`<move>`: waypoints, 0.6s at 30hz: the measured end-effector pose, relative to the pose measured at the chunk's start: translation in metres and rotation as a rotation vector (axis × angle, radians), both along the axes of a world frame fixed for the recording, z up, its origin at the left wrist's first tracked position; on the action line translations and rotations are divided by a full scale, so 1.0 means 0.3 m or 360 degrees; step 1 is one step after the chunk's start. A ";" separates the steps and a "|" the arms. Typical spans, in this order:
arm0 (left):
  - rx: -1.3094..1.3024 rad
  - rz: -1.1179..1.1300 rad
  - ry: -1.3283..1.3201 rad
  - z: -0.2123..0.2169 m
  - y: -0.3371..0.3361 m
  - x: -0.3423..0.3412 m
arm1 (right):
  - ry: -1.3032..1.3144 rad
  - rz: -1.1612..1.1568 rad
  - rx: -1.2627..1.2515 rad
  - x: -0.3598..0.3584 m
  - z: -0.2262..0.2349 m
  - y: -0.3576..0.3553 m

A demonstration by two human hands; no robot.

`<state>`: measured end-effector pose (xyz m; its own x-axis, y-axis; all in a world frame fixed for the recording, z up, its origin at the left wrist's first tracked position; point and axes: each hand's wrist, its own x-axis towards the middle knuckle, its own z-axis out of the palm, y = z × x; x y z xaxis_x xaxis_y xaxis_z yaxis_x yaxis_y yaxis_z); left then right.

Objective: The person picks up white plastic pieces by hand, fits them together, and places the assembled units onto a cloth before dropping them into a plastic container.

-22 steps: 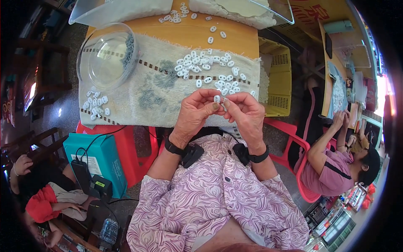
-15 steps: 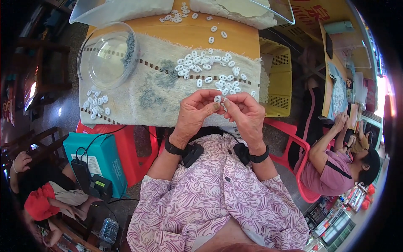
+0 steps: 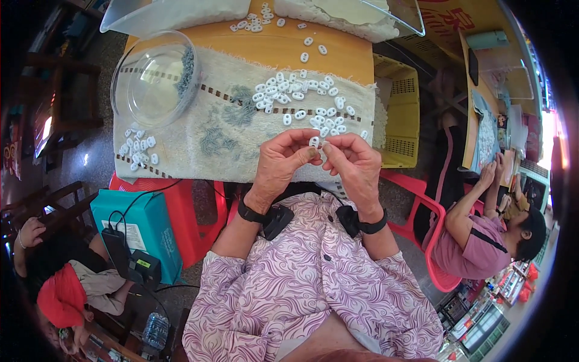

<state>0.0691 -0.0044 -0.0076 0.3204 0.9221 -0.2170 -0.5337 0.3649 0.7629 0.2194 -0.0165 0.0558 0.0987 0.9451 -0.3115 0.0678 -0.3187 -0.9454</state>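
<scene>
One orange-brown table [image 3: 353,60] lies below my view, a pale cloth [image 3: 181,145] spread over its near part; above the cloth's near edge, the left hand [image 3: 282,160] pinches a small white piece [image 3: 314,142] between thumb and fingers; the right hand [image 3: 354,164] brings its thumb and fingertips close together at the piece's right side, and whether they grip anything I cannot tell; I judge the piece light and stiff, probably hard plastic, smooth enough to slip, unlikely to break; I would take it by its outer rim, keeping fingers off the openings; it looks a rounded oblong, tilted near upright; two dark holes mark its face, one above the other.
</scene>
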 end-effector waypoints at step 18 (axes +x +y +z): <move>0.0029 -0.0004 0.0086 0.010 -0.005 0.001 | 0.0021 0.0039 -0.0030 0.000 -0.001 -0.003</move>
